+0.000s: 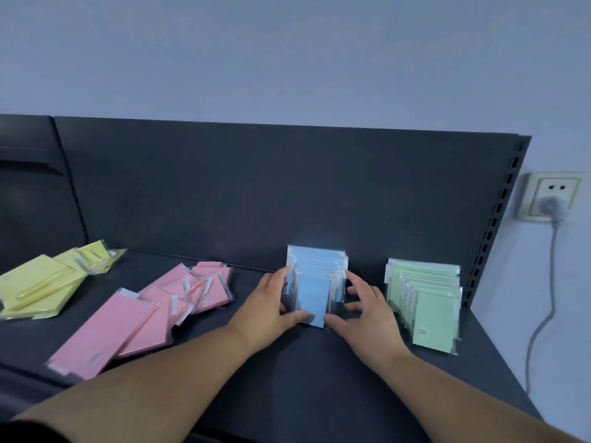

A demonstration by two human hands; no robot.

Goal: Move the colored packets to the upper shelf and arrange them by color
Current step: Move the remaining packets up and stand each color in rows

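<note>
A row of blue packets [315, 282] stands upright on the dark shelf [287, 372], leaning toward the back panel. My left hand [271, 302] holds the row's left side, thumb at the front packet's bottom edge. My right hand [364, 308] sits at the row's right side with fingers spread and thumb touching the front packet's lower corner. Green packets [428, 298] stand in a neat row to the right. Pink packets [144, 311] lie scattered flat to the left. Yellow packets [48, 282] lie in a loose heap at the far left.
The shelf's dark back panel [256, 187] rises behind the packets, with a slotted upright [499, 219] at its right end. A wall socket [550, 196] with a plug and hanging cable is on the wall to the right.
</note>
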